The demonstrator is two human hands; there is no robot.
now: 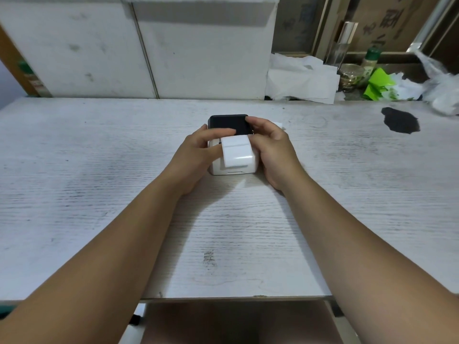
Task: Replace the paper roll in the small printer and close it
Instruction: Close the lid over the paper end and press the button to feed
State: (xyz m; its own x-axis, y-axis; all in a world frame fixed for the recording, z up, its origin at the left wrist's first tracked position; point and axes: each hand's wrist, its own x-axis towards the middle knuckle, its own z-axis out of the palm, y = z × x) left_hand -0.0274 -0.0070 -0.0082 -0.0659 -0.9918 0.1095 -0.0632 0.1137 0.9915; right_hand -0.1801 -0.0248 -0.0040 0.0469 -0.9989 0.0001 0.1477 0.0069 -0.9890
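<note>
A small white printer (229, 170) with a black lid (227, 124) stands in the middle of the white wooden table (99, 170). A strip of white label paper (237, 151) comes out of it and drapes over its front. My left hand (198, 155) holds the printer's left side, with its fingers across the top by the paper. My right hand (273, 150) grips the right side, its fingertips on the black lid's edge. A small white piece (279, 124), perhaps a paper roll, peeks out behind my right hand.
White foam boards (149, 53) stand along the table's back. At the back right lie crumpled white paper (300, 78), a glass jar (350, 76), a green-capped bottle (371, 63), green packaging (378, 84) and a plastic bag (442, 83). A dark stain (401, 120) marks the table at right.
</note>
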